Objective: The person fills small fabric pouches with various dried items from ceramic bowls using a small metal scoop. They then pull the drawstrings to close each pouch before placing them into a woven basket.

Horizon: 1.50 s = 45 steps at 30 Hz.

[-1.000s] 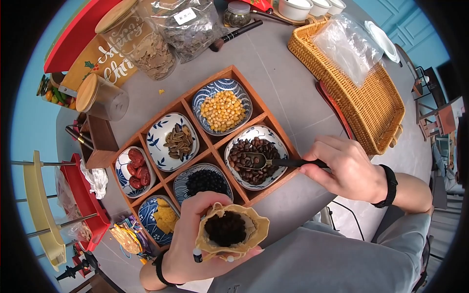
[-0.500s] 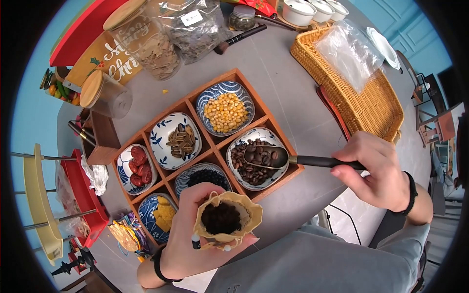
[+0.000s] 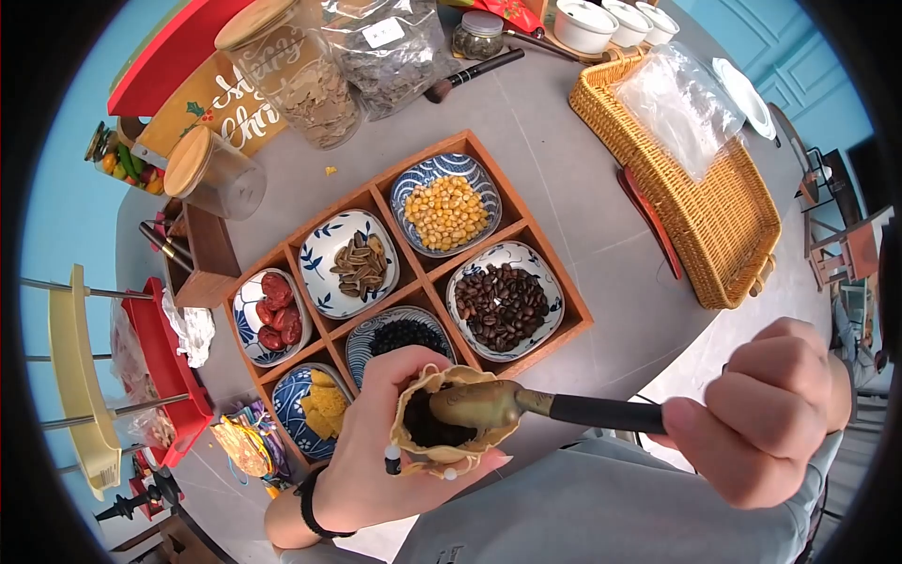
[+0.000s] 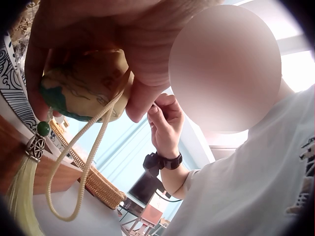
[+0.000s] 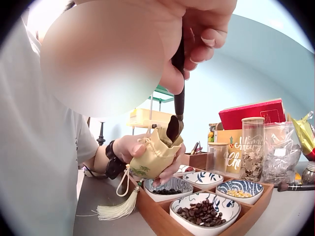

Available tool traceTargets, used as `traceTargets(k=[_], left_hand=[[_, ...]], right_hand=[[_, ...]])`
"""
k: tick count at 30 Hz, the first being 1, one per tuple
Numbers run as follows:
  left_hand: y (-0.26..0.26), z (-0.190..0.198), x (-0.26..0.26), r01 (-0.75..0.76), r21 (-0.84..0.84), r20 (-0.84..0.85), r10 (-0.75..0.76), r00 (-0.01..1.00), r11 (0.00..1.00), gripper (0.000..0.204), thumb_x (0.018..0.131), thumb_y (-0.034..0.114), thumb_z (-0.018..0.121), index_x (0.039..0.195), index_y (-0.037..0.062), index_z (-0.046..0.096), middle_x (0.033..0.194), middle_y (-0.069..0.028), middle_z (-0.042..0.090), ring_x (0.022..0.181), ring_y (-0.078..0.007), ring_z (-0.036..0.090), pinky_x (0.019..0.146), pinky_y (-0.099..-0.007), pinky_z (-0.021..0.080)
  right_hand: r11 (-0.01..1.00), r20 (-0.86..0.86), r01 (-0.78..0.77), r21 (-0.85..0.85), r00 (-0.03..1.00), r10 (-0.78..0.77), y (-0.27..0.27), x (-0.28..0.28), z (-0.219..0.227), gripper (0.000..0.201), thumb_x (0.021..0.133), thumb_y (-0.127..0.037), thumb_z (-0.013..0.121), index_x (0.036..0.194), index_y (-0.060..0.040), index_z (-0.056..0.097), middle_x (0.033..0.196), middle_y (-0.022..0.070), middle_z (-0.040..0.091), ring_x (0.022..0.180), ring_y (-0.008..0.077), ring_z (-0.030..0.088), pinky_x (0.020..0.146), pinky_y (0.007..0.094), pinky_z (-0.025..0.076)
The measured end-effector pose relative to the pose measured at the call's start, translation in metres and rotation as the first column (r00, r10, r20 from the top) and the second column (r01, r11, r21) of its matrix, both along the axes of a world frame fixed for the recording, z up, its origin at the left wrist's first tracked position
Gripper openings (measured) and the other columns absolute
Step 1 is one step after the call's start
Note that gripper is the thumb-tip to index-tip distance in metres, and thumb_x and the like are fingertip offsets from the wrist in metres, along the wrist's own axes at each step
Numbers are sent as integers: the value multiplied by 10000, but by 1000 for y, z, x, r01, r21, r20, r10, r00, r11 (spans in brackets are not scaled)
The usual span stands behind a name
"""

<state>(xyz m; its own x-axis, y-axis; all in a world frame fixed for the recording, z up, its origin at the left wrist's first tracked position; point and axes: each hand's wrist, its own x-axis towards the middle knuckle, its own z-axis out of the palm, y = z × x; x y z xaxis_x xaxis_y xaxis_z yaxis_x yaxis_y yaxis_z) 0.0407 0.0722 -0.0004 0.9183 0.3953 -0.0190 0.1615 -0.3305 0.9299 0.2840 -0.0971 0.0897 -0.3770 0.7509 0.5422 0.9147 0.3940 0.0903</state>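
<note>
My left hand (image 3: 348, 470) grips a small cream drawstring pouch (image 5: 152, 161), its gathered mouth turned up and dark contents inside. A pale tassel (image 5: 118, 209) and cord hang from it. With my right hand (image 3: 766, 414) I hold a metal scoop (image 3: 484, 404) by its black handle. The bowl of the scoop is tipped down into the pouch's mouth; whatever it carries is hidden. Just beyond the pouch is a dish of roasted coffee beans (image 3: 501, 305), and beside that a dish of small black beans (image 3: 404, 340), partly covered by my left hand.
A divided wooden tray (image 3: 567, 336) also bears dishes of corn kernels (image 3: 446, 211), striped seeds (image 3: 362, 266), red dates (image 3: 279, 312) and yellow pieces (image 3: 322, 412). A wicker basket (image 3: 723, 254) stands at the right, lidded glass jars (image 3: 221, 179) at the back left.
The scoop has lifted out of the coffee beans and moved toward me, now tilted into the pouch. My right hand has come down and nearer; the left keeps holding the pouch.
</note>
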Motion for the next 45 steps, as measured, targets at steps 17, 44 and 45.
traceTargets(k=[17, 44, 45], left_hand=[[-1, 0, -2, -25, 26, -4, 25, 1000, 999, 912, 671, 234, 1002, 1297, 29, 371, 1178, -106, 534, 1036, -168, 656, 886, -287, 539], [-2, -4, -3, -54, -15, 11, 54, 998, 998, 956, 663, 340, 999, 1337, 53, 385, 1164, -103, 579, 1034, -160, 642, 873, -287, 560], [-2, -2, -3, -38, -16, 10, 38, 999, 999, 934, 665, 282, 999, 1327, 47, 383, 1175, -100, 558, 1029, -153, 642, 865, -279, 551]], right_hand=[[499, -249, 71, -864, 801, -544, 59, 47, 17, 228, 887, -172, 793, 781, 18, 727, 629, 104, 638, 558, 212, 589, 535, 343, 422], [772, -225, 202, -603, 885, -407, 20, 41, -60, 188, 883, -171, 755, 850, -28, 638, 765, 102, 562, 707, 310, 606, 598, 426, 472], [790, -198, 226, -570, 896, -399, 19, 37, -62, 192, 880, -173, 755, 855, -31, 628, 766, 99, 550, 698, 306, 600, 589, 423, 470]])
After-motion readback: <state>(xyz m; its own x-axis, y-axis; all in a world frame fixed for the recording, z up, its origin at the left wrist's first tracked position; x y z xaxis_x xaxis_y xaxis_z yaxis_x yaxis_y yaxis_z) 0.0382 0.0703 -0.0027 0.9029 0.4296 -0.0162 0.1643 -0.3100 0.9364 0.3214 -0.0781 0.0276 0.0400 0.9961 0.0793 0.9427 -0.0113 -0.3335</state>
